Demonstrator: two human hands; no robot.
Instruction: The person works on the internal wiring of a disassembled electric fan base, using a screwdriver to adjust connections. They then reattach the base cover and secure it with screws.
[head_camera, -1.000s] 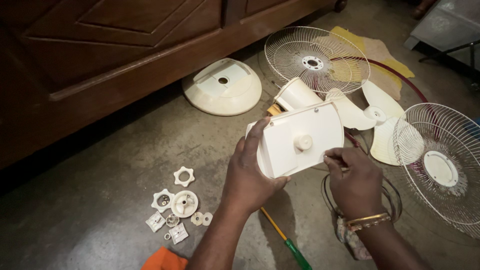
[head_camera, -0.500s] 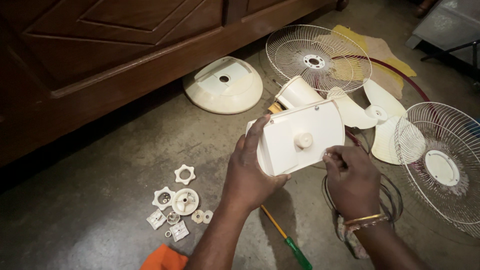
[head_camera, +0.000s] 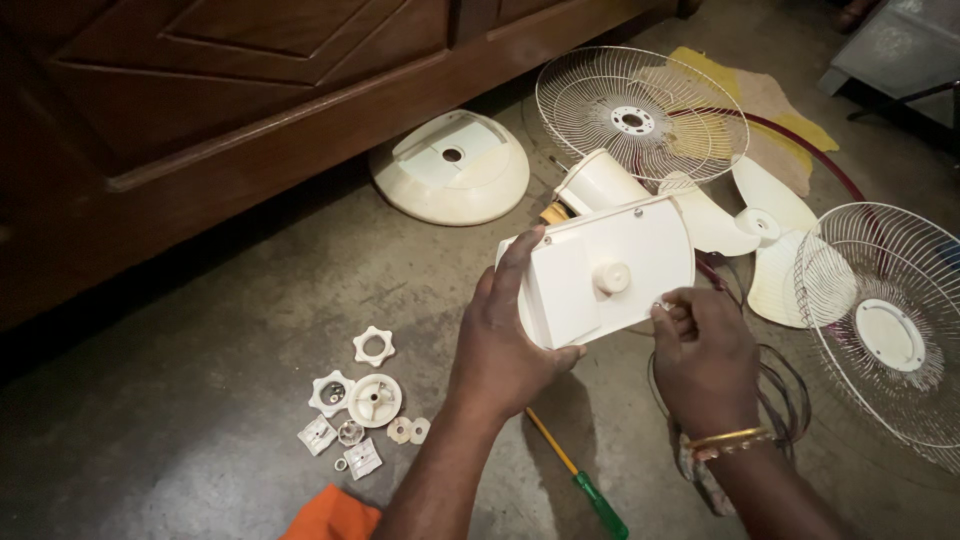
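Observation:
My left hand (head_camera: 503, 340) grips the left end of a cream plastic fan housing (head_camera: 620, 255) with a round knob on its face, held above the concrete floor. My right hand (head_camera: 705, 355), with a gold bangle at the wrist, pinches a small part at the housing's lower right edge; what the fingers hold is too small to tell. A cream motor cover (head_camera: 598, 181) pokes out from behind the housing.
A cream round fan base (head_camera: 450, 180) lies by the wooden cabinet (head_camera: 200, 110). Two wire grilles (head_camera: 640, 110) (head_camera: 890, 320) and white blades (head_camera: 775, 235) sit to the right. Small plastic nuts and fittings (head_camera: 360, 400) lie left, a green-handled screwdriver (head_camera: 585, 480) below, dark cable (head_camera: 785, 390) at right.
The housing has tilted slightly and my right hand has shifted a little along its lower right edge. My left hand keeps the same grip.

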